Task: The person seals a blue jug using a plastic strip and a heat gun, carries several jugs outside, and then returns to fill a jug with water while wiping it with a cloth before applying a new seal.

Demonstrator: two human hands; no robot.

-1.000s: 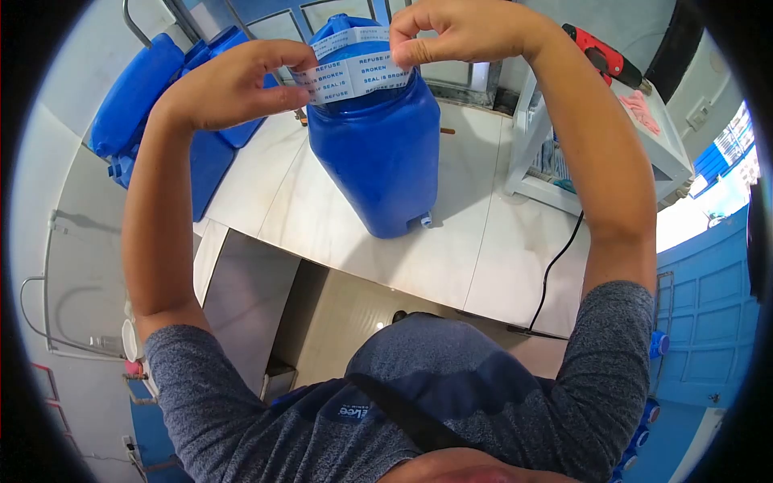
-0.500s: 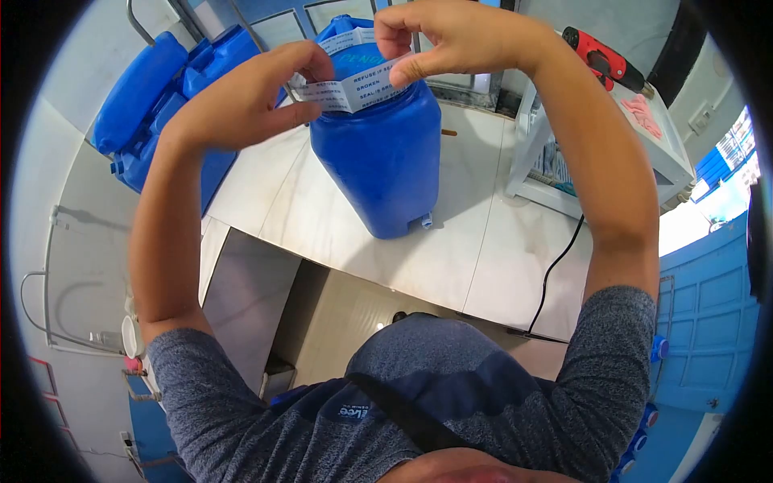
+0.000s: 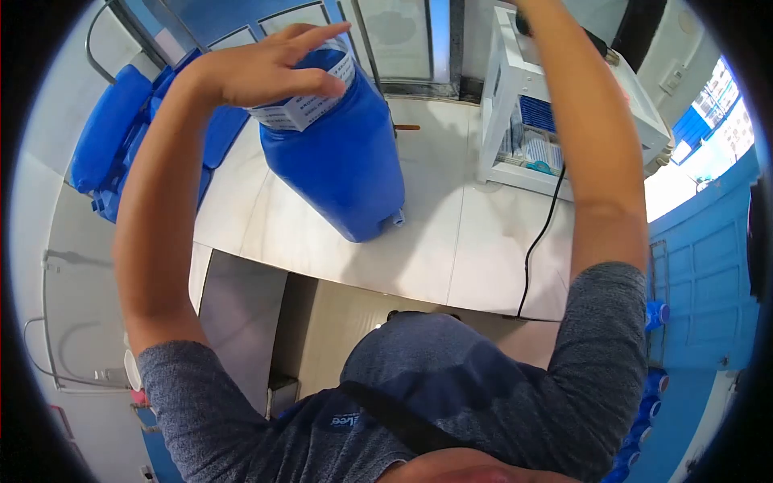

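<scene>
Right forearm point(image 3: 592, 137): swung away from the jug to the boxy white shelf unit point(image 3: 527, 92); half a second ago the right hand pinched the band.
Left hand point(image 3: 266, 74): its pinch has opened since then, and the fingers now stretch out.
View: shifted, so the jug and the counter both appear farther left.
Shirt point(image 3: 403, 354): dark grey cloth, nearest the camera, crossed by a flat black strap point(image 3: 394, 417).
Counter point(image 3: 491, 249): white marbled tile; a thin black cable point(image 3: 538, 245) runs down it to the front edge.
Jug point(image 3: 342, 169): tall, blue, plastic, upright on the counter, with a small pale fitting point(image 3: 398, 216) low on its side.
Band point(image 3: 294, 114): white, printed, an angular loop around the jug's top; its lettering is too small to read.
Left grip: released, fingers spread above the band, thumb in front of it; whether the thumb touches, I cannot tell.
Right grip: the hand lies beyond the upper edge, so I cannot tell its state.
Shelf unit: beyond the cable, with blue and white packets point(image 3: 538, 145) inside; a tool's black barrel point(image 3: 596, 43) shows partly behind the forearm.
Blue plastic containers point(image 3: 109, 133): grouped beyond the left arm.
Framed panes point(image 3: 390, 36): pale, dark-edged, behind the jug.
Panelled door point(image 3: 700, 258): light blue, far right.
</scene>
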